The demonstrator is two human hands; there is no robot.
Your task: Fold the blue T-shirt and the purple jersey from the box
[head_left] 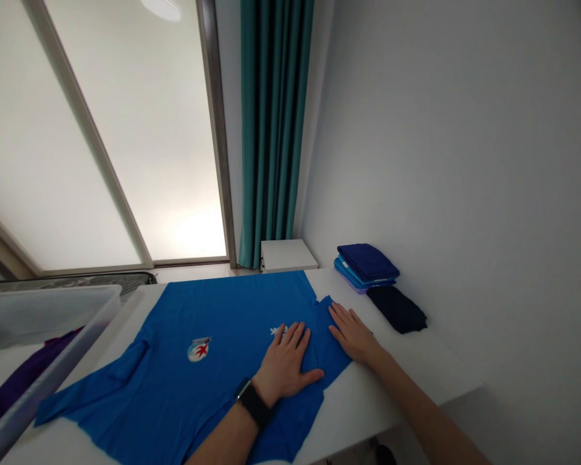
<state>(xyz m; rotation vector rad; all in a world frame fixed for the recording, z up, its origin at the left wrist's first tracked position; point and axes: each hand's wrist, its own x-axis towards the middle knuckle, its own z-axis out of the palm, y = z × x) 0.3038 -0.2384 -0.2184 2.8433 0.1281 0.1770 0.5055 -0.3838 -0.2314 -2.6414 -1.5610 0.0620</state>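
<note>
While resting left hand (pixel 285 368) and right hand (pixel 351 336) flat, with fingers loosely spread and grasping nothing, on blue shirt (pixel 237 310) laid across white table (pixel 428 361), expect light, soft, limp, easily creased cloth, best pinched along outer edges.

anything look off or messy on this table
Nothing looks spilled or damaged. The shirt is slightly uneven: its sleeve by the bin is creased, while the one under the right hand lies flatter. The dark cloth sits beside the stack, not on top.

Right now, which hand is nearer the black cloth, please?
Right: the right hand rests on the shirt just left of the black cloth; the left hand lies farther left.
</note>
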